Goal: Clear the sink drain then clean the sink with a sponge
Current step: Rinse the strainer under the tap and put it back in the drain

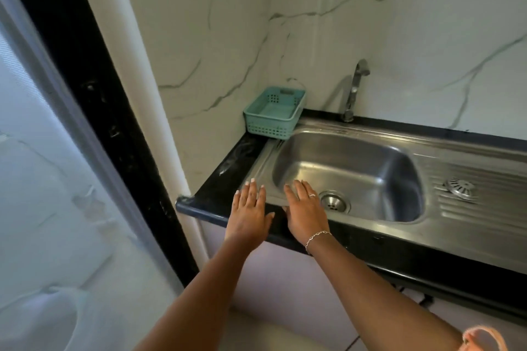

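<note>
A stainless steel sink [379, 151] is set in a black counter [228, 177]. Its round drain [334, 201] sits open at the front left of the basin. A metal strainer [459, 187] lies on the ribbed draining board to the right. My left hand [248, 212] is stretched out flat with straight fingers over the sink's front left rim. My right hand [305, 209], with a ring and a wrist chain, reaches flat over the basin's front edge, just left of the drain. Neither hand holds anything. No sponge is in view.
A teal plastic basket [272, 114] stands at the back left corner of the counter. A chrome tap [353, 91] rises behind the basin. Marble-look walls close in the back and left. A black door frame [94, 111] stands at the left.
</note>
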`<act>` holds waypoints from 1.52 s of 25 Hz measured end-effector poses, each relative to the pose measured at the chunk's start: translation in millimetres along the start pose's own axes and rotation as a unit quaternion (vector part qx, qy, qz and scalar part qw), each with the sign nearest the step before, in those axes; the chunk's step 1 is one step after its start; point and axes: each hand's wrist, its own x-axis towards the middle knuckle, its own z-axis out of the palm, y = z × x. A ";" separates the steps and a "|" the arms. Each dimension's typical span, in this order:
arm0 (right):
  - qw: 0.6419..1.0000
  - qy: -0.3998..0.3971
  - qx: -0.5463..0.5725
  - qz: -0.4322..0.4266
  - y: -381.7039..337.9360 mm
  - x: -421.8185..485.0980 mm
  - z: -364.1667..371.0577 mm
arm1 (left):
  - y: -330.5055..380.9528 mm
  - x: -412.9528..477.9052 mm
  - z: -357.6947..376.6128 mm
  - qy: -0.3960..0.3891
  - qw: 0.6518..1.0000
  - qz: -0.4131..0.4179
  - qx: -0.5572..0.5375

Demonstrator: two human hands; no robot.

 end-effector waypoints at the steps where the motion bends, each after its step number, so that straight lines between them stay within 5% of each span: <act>1: 1.000 0.002 -0.006 0.010 15.0 -1.4 -5.3 | 12.0 5.7 0.5 -0.003 1.000 0.008 -0.001; 11: 0.994 -0.021 -0.031 0.107 117.6 10.0 -29.2 | 92.4 78.8 15.4 -0.057 0.992 0.111 0.003; 26: 0.986 -0.073 -0.038 0.142 183.0 123.8 -3.0 | 92.3 241.9 74.9 -0.145 0.977 0.158 0.003; 33: 0.978 -0.087 0.004 0.191 209.6 118.2 -3.3 | 128.4 261.2 97.4 -0.191 0.960 0.189 -0.076; 38: 0.962 -0.059 0.052 0.260 240.3 103.9 -21.4 | 170.7 266.0 93.5 -0.246 0.928 0.160 -0.232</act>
